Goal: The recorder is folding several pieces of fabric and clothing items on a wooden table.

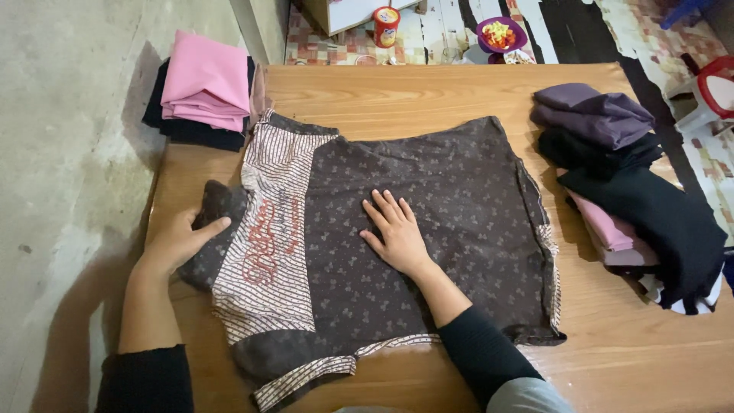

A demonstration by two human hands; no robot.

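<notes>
Wooden and low, the surface [428,92] sits against a concrete wall and carries a dark patterned garment [443,199] spread flat across its middle. Your right hand [397,233] lies open, palm down, on the cloth's centre; your left hand [180,241] curls around the dark sleeve [218,206] at the striped end. Keep the right palm pressing so the body stays put (wrinkles creep easily), and bring the sleeve over evenly. Folded pink cloth [202,80] waits at the far left corner, a mixed pile [619,176] on the right.
</notes>
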